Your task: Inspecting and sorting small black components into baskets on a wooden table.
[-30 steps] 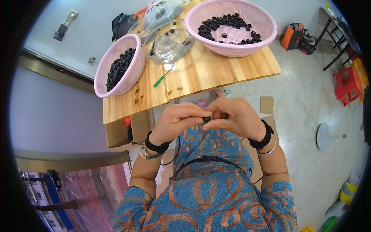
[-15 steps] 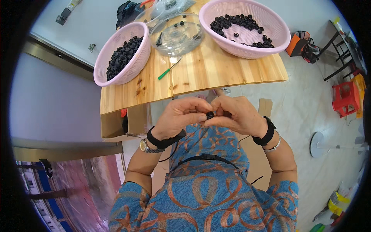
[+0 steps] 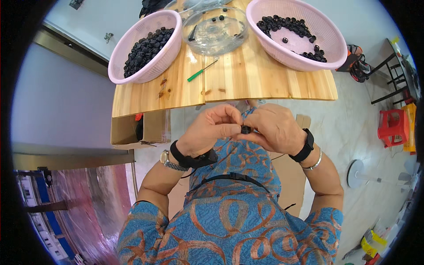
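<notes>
In front of the table's near edge, my left hand (image 3: 212,128) and my right hand (image 3: 276,128) meet over a small round black plastic part (image 3: 246,130). Both hands pinch it between thumb and fingers; its far side is hidden by the fingertips. On the table, a pink basket (image 3: 115,57) at the left holds a heap of small black parts (image 3: 148,51). Another pink basket (image 3: 293,60) at the right has fewer, round black parts (image 3: 285,26) spread along its inside. A green-handled screwdriver (image 3: 196,76) lies between the baskets.
A clear round plastic tray (image 3: 216,47) with a few black pieces stands at the back middle of the wooden table (image 3: 256,84). Under the table's left end is a cardboard box (image 3: 154,128). A red stool (image 3: 393,127) and a white fan (image 3: 354,173) stand at the right.
The view has shifted slightly, so the table and baskets sit a little differently in it. Both hands still pinch the black part, with small changes in the fingers' placement.
</notes>
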`<state>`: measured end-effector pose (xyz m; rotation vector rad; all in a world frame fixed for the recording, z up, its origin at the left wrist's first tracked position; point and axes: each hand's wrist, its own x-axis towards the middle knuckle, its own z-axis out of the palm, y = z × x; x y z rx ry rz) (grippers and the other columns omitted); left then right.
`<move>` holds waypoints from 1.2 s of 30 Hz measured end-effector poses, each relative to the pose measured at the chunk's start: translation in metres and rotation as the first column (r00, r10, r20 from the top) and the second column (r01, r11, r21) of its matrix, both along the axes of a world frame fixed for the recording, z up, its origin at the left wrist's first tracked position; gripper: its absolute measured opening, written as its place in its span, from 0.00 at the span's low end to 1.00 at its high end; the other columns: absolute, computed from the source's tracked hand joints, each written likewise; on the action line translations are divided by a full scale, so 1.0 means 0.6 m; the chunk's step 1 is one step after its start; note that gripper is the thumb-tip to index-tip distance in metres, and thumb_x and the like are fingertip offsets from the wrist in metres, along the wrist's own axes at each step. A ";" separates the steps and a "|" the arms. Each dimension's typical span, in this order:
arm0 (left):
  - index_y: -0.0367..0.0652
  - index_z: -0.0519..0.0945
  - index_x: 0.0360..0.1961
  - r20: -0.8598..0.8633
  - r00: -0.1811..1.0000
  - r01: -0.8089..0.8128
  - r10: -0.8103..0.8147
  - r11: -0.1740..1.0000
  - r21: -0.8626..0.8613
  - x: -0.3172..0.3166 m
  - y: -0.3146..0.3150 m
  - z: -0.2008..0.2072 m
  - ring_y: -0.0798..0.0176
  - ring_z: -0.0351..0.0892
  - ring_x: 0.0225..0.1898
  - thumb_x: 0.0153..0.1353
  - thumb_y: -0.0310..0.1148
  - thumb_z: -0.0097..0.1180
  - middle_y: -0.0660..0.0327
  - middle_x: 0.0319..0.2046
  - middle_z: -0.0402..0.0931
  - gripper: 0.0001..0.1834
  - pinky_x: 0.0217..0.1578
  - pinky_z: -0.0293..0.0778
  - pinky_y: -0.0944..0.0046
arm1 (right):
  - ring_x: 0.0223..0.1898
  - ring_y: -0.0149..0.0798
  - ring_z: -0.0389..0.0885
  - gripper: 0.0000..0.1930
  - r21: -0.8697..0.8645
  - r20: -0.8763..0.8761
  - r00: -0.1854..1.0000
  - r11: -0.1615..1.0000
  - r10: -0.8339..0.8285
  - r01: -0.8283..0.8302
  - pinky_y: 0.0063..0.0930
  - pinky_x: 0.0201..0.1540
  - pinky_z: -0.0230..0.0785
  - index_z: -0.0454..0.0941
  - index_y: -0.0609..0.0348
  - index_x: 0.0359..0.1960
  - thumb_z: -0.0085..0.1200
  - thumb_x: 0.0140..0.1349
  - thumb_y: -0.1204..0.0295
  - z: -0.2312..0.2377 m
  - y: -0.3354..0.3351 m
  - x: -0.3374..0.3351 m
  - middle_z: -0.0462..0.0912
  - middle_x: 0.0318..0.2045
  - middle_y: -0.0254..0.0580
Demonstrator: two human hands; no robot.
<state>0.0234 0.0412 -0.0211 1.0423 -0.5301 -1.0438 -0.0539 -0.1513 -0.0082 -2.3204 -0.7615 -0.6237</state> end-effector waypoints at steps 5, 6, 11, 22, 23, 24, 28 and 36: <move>0.40 0.73 0.41 -0.199 0.980 -0.042 0.027 0.997 -0.072 0.011 0.004 0.011 0.75 0.74 0.36 0.59 0.27 0.54 0.66 0.35 0.74 0.09 0.33 0.70 0.77 | 0.17 0.28 0.65 0.22 0.396 -0.334 0.935 0.918 0.120 0.024 0.19 0.22 0.58 0.72 0.58 0.41 0.66 0.46 0.63 -0.004 0.003 0.007 0.69 0.17 0.32; 0.39 0.72 0.44 -0.203 0.968 -0.156 0.148 0.987 -0.026 0.013 0.003 0.022 0.74 0.74 0.36 0.59 0.27 0.53 0.65 0.35 0.74 0.12 0.33 0.70 0.77 | 0.18 0.24 0.64 0.24 0.592 -0.305 0.935 0.805 0.182 0.037 0.16 0.22 0.57 0.71 0.59 0.42 0.67 0.44 0.65 -0.012 0.006 0.008 0.69 0.18 0.30; 0.35 0.72 0.48 -0.042 0.923 -0.385 0.383 0.921 -0.053 0.065 0.035 0.057 0.74 0.74 0.36 0.62 0.28 0.50 0.65 0.36 0.74 0.14 0.36 0.71 0.76 | 0.19 0.20 0.64 0.20 0.742 -0.379 0.923 0.619 0.073 0.256 0.14 0.22 0.57 0.71 0.62 0.41 0.65 0.48 0.73 -0.024 0.001 -0.008 0.71 0.19 0.27; 0.41 0.75 0.47 0.993 0.106 -0.744 0.053 0.666 0.044 0.297 0.182 0.221 0.63 0.65 0.54 0.55 0.23 0.50 0.59 0.53 0.66 0.16 0.53 0.63 0.65 | 0.19 0.20 0.67 0.11 0.624 -0.520 0.854 0.695 0.028 0.357 0.14 0.21 0.59 0.73 0.63 0.36 0.60 0.54 0.74 -0.055 -0.006 0.003 0.71 0.18 0.29; 0.41 0.75 0.47 0.994 0.099 -0.742 0.055 0.670 0.036 0.315 0.168 0.229 0.63 0.65 0.54 0.55 0.23 0.50 0.59 0.53 0.66 0.16 0.53 0.63 0.65 | 0.19 0.20 0.67 0.11 0.624 -0.514 0.858 0.696 0.023 0.355 0.14 0.21 0.59 0.73 0.63 0.36 0.60 0.54 0.74 -0.051 -0.007 0.006 0.71 0.18 0.29; 0.41 0.75 0.47 0.998 0.025 -0.725 -0.055 0.687 0.056 0.329 0.153 0.241 0.63 0.66 0.54 0.56 0.24 0.50 0.59 0.52 0.66 0.16 0.53 0.63 0.65 | 0.19 0.20 0.67 0.11 0.612 -0.510 0.860 0.710 0.016 0.349 0.14 0.20 0.59 0.73 0.63 0.36 0.60 0.54 0.74 -0.048 -0.005 0.008 0.71 0.18 0.30; 0.40 0.76 0.45 0.954 -0.003 -0.608 -0.299 0.758 0.236 0.407 0.054 0.267 0.61 0.73 0.46 0.56 0.31 0.52 0.57 0.44 0.74 0.15 0.49 0.68 0.64 | 0.17 0.21 0.68 0.11 0.592 -0.465 0.885 0.754 0.033 0.283 0.15 0.18 0.59 0.73 0.64 0.36 0.60 0.54 0.73 -0.047 -0.007 0.030 0.72 0.17 0.31; 0.40 0.80 0.37 0.621 -0.157 -0.656 -0.768 0.551 0.516 0.614 -0.137 0.203 0.52 0.78 0.37 0.48 0.30 0.56 0.52 0.34 0.79 0.13 0.38 0.72 0.59 | 0.15 0.30 0.71 0.13 0.439 -0.514 0.858 0.858 -0.003 0.266 0.21 0.18 0.62 0.75 0.62 0.32 0.64 0.49 0.69 -0.036 -0.014 0.050 0.73 0.15 0.37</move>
